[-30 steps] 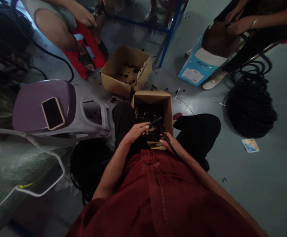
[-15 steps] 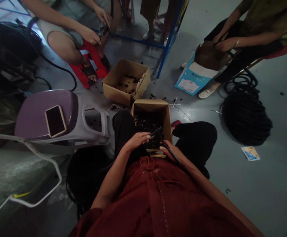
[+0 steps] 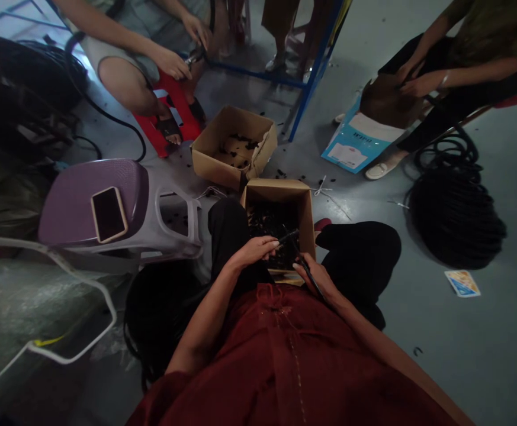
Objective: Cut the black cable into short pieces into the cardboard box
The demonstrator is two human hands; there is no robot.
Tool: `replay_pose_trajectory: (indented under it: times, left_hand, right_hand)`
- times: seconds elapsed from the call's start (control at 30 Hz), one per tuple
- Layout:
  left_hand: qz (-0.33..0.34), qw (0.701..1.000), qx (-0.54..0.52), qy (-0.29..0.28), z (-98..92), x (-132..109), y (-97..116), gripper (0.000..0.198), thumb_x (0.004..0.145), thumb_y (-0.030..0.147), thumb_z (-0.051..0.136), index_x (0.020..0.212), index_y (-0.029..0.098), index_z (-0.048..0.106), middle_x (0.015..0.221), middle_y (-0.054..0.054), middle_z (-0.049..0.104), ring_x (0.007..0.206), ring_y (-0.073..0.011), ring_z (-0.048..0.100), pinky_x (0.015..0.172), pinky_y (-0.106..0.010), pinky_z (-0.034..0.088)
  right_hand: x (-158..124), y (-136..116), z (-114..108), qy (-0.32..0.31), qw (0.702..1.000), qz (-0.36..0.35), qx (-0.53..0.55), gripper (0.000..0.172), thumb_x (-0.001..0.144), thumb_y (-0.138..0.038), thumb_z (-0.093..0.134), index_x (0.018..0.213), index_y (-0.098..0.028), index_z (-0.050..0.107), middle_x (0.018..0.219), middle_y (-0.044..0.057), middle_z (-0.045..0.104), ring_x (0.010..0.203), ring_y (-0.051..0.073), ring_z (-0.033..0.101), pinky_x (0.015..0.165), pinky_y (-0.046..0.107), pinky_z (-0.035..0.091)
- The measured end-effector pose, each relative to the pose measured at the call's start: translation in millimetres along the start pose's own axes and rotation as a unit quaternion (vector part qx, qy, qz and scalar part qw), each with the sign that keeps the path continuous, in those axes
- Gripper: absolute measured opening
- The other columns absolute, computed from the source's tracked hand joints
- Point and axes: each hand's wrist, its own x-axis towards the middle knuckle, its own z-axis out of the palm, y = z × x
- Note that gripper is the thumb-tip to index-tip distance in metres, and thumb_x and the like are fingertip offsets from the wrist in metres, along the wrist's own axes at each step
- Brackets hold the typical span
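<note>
The left hand (image 3: 251, 251) is closed on a short black plastic tube (image 3: 287, 237), held between thumb and fingers, with the tube's thick end pointing toward the right hand. The right hand (image 3: 315, 278) is closed on a thin black rod (image 3: 309, 278), which slants down toward the red shirt (image 3: 285, 349). The tube and rod meet just above the right hand; whether they are joined cannot be determined. Both hands sit narrow and close together, directly above a cardboard box (image 3: 280, 198) filled with small black pieces (image 3: 269, 228).

Compared with the earlier frame, the grip and hand spacing match. The whole scene sits slightly farther right in the view.

Black trousers (image 3: 227, 231) flank the box on both sides, limiting sideways hand movement. The box's far wall stands just past the tube. Beyond it lies a second cardboard box (image 3: 235, 148) holding fewer black pieces. A purple stool (image 3: 89, 204) with a phone (image 3: 109, 214) on its seat stands left of the left leg. To the right, grey floor runs past the knee to a coil of black hose (image 3: 456, 219) and a small printed card (image 3: 461, 284). A co-worker's hand (image 3: 167, 62) works at the top left, and another co-worker's hand (image 3: 413, 83) rests at the top right.
</note>
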Motion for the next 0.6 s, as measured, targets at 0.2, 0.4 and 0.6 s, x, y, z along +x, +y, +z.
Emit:
replay_pose_trajectory:
  times: [0.2,0.4,0.6]
  left_hand:
    - [0.026,0.998,0.057,-0.013,1.4,8.2,4.4,0.032,0.081,0.042,0.047,0.083,0.012,0.059,0.069,0.000,0.056,0.052,-0.0064,0.045,0.051,-0.020,0.036]
    - [0.008,1.000,0.001,-0.022,-0.1,7.8,-1.5,0.035,0.080,0.043,0.049,0.092,0.011,0.059,0.069,0.002,0.053,0.053,-0.0054,0.042,0.050,-0.018,0.033]
    - [-0.017,1.000,-0.009,-0.016,-0.8,9.1,-8.2,0.045,0.077,0.044,0.053,0.103,0.008,0.062,0.066,0.002,0.052,0.052,-0.0053,0.039,0.050,-0.019,0.030]
  right_hand:
    - [-0.2,2.2,1.7,-0.009,1.000,0.001,-0.021,0.030,0.085,-0.044,0.040,0.103,-0.022,0.048,0.091,0.008,0.064,0.082,0.023,0.061,0.072,0.032,0.044]
    - [0.4,5.6,4.0,-0.018,0.999,0.002,-0.028,0.032,0.085,-0.044,0.041,0.105,-0.021,0.049,0.087,0.008,0.063,0.079,0.024,0.061,0.070,0.032,0.044]
    - [6.0,2.5,1.9,-0.035,0.999,-0.002,-0.001,0.036,0.084,-0.042,0.044,0.111,-0.019,0.048,0.103,0.010,0.063,0.093,0.023,0.061,0.080,0.033,0.044]
